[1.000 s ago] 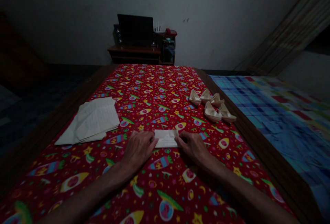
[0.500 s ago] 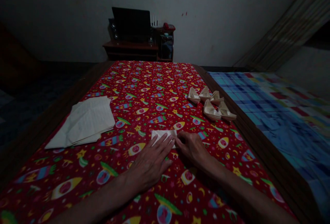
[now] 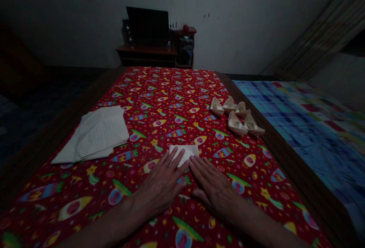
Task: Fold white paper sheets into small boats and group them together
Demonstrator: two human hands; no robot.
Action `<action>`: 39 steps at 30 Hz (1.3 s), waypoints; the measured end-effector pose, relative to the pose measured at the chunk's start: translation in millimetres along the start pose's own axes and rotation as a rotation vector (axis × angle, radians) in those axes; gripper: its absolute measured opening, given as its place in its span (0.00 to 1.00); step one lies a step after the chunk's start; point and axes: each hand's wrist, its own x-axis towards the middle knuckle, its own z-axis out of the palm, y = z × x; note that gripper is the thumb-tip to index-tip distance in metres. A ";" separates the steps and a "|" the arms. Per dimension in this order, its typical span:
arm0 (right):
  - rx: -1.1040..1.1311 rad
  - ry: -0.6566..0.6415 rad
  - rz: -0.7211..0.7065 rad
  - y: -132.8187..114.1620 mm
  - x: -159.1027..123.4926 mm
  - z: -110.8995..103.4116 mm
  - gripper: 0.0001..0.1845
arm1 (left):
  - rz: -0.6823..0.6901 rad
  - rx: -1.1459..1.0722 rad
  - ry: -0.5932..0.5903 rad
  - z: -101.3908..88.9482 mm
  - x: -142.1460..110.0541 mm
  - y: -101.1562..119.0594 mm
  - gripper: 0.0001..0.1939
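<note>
A small folded white paper [image 3: 184,152] lies on the red patterned cloth [image 3: 171,99] covering the table. My left hand [image 3: 161,183] lies flat with its fingers stretched out, and the fingertips rest on the paper's near left edge. Beside it, my right hand [image 3: 212,185] is also flat and open, its fingertips touching the paper's near edge. Neither hand holds anything.
A stack of white sheets [image 3: 95,134] lies at the left of the cloth. Several folded paper boats [image 3: 236,116] sit near the right table edge. A blue checked mattress [image 3: 308,126] lies to the right. A dark cabinet with a screen [image 3: 151,38] stands at the far wall.
Both hands have slid back toward me off the paper's sides and flattened out; only their fingertips touch the folded paper now. The paper stays in place.
</note>
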 end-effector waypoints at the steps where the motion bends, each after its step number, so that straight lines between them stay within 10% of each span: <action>1: -0.007 -0.030 0.016 2.6 -5.3 -0.2 0.32 | -0.004 0.020 0.001 -1.0 -4.4 -3.1 0.25; 20: 0.054 0.181 0.060 17.8 4.1 2.5 0.16 | 0.004 0.124 0.051 -7.4 -28.6 -17.0 0.22; 34: 0.236 0.169 0.447 28.1 33.7 12.9 0.11 | 0.036 -0.032 0.178 -12.7 -28.2 -13.6 0.16; 39: 0.319 0.336 0.337 30.5 37.2 13.9 0.08 | -0.041 -0.030 0.247 -23.2 -18.3 -17.0 0.26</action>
